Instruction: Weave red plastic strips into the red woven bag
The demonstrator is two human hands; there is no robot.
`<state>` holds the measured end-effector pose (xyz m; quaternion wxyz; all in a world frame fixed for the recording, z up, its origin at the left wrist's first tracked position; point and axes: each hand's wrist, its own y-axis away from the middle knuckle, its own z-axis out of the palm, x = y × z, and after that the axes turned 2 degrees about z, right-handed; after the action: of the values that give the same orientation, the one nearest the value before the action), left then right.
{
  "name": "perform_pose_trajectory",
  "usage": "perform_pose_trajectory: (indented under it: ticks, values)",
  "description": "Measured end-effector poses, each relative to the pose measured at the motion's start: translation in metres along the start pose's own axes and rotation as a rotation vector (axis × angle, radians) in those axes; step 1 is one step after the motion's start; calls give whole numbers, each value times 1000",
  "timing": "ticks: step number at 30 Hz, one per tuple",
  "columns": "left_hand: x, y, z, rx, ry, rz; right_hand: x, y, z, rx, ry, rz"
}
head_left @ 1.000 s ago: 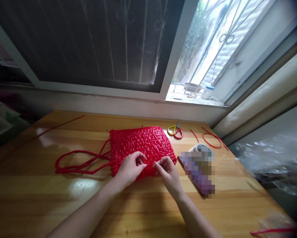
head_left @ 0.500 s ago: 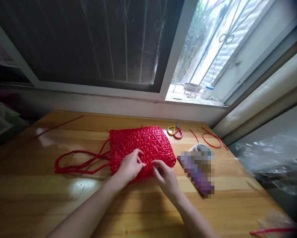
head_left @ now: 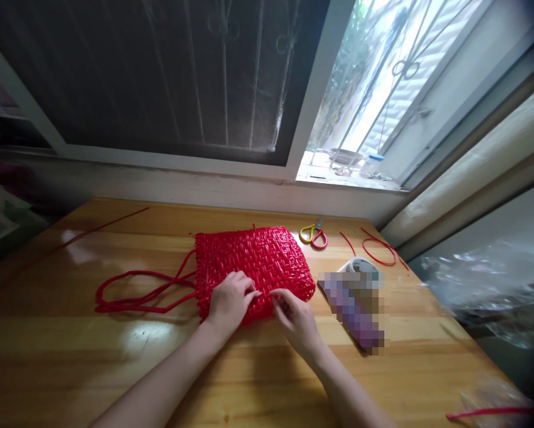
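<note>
A red woven bag (head_left: pixel 249 255) lies on its side on the wooden table, its long looped handles (head_left: pixel 135 309) stretching to the left. My left hand (head_left: pixel 232 300) rests on the bag's near part, fingers curled, with thumb and forefinger gripping the weave. Beside it, my right hand (head_left: pixel 296 315) pinches at the near edge of the bag with thumb and forefinger. What sits between the right fingertips looks like a thin red strand of the weave, mostly hidden. The fingertips of both hands are only a little apart.
Scissors (head_left: pixel 314 233) with one yellow and one red handle lie behind the bag. A roll of tape (head_left: pixel 358 266) and a blurred-out purple item (head_left: pixel 356 315) are on the right. Loose red strips (head_left: pixel 378 261) lie near the table's right edge. Clear plastic (head_left: pixel 481 291) hangs beyond it.
My left hand has turned a little, its back more upward and its fingers more tucked against the bag. The right hand keeps its pinch, barely shifted. The bag stays in place.
</note>
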<state>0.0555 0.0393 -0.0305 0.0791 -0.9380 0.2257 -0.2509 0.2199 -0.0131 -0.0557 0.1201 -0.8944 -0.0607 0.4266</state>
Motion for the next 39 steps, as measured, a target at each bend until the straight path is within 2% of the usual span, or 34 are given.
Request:
perform_pose_trajectory:
  ticks: [6,14,22,30,36,39]
  values:
    - [-4,18,7,129,-187,262,-1,1,1,23,8,-17]
    - [-10,31,10,170,-96,420,-2,-1,2,36,18,-15]
    - [-11,32,12,168,-67,472,0,0,4,56,22,0]
    - [-5,32,12,239,-91,500,-1,-2,3,83,41,26]
    - [-7,32,15,234,-68,524,3,-1,3,93,-23,28]
    - [-9,33,15,204,-46,557,4,-1,2,143,-105,48]
